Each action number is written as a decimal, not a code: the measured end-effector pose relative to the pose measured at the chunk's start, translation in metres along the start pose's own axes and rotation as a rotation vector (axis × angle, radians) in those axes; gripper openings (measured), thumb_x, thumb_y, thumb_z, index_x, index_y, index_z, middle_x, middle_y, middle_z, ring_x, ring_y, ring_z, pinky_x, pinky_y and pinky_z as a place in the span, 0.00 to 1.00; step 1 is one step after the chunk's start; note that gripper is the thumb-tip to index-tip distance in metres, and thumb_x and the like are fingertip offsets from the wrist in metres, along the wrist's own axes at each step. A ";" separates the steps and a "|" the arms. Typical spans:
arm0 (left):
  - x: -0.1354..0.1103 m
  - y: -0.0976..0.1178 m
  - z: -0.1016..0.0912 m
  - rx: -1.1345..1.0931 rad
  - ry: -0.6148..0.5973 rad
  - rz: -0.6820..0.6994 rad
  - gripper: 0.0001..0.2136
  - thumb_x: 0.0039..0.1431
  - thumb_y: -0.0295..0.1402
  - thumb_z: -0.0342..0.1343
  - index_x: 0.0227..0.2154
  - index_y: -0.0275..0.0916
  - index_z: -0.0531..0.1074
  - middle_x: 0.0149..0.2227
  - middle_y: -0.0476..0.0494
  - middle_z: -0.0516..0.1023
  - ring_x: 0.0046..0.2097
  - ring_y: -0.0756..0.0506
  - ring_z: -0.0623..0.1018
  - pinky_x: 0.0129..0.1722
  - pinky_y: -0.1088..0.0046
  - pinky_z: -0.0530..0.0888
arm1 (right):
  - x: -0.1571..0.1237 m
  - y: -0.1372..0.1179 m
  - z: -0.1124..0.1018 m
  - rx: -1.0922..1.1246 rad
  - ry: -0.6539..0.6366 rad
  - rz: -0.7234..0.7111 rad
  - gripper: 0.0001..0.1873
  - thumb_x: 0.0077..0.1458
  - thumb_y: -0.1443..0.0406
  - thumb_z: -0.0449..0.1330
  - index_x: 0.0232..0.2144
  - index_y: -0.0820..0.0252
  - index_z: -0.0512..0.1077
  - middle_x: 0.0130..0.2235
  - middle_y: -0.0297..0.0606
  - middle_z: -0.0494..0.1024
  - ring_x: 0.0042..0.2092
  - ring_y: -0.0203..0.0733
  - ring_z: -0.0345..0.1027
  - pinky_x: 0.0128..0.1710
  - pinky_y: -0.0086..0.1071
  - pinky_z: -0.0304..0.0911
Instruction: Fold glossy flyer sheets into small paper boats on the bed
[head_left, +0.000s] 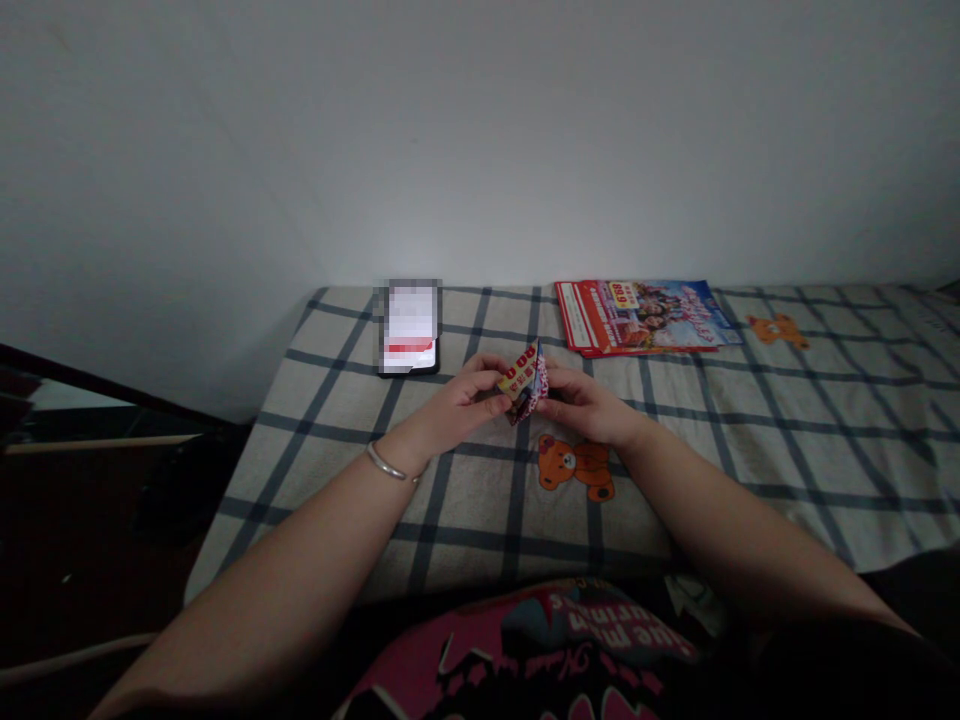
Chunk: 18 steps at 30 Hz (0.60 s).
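Between both hands is a small piece of folded printed paper, yellow with red figures on its left side and patterned on its right. My left hand pinches its left edge with thumb and fingers; a silver bangle circles that wrist. My right hand grips the right edge, thumb toward me. The paper stands up at an angle, with a crease running down its middle. Both hands are over the checked cloth, just beyond an orange bear print.
A lit phone, its screen blurred, lies at the far left by the white wall. A stack of colourful flyers rests against the wall at the far right. The cloth's left edge drops off toward a dark floor area.
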<state>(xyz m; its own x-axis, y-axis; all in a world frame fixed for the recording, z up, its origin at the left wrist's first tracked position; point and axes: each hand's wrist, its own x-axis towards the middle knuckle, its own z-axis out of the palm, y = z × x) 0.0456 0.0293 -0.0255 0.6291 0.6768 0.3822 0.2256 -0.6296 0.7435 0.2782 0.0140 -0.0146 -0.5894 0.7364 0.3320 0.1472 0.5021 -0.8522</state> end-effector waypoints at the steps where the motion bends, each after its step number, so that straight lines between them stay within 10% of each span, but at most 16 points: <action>1: 0.000 0.000 0.000 -0.002 0.014 -0.001 0.09 0.67 0.31 0.50 0.40 0.41 0.76 0.47 0.41 0.70 0.52 0.43 0.73 0.52 0.59 0.75 | 0.000 0.000 -0.001 -0.023 0.017 -0.017 0.12 0.62 0.54 0.57 0.40 0.52 0.76 0.45 0.39 0.72 0.51 0.44 0.66 0.57 0.46 0.61; 18: -0.001 0.003 -0.002 0.606 0.115 0.114 0.12 0.60 0.22 0.54 0.42 0.43 0.76 0.49 0.41 0.67 0.51 0.41 0.70 0.51 0.55 0.73 | -0.001 0.003 -0.009 -0.808 0.171 -0.082 0.15 0.55 0.75 0.58 0.37 0.49 0.78 0.50 0.39 0.72 0.54 0.52 0.61 0.54 0.51 0.61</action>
<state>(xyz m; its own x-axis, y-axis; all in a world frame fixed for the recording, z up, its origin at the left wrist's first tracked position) 0.0448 0.0274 -0.0225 0.5974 0.6084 0.5224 0.5650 -0.7817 0.2642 0.2865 0.0191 -0.0135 -0.5041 0.7092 0.4929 0.6723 0.6804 -0.2915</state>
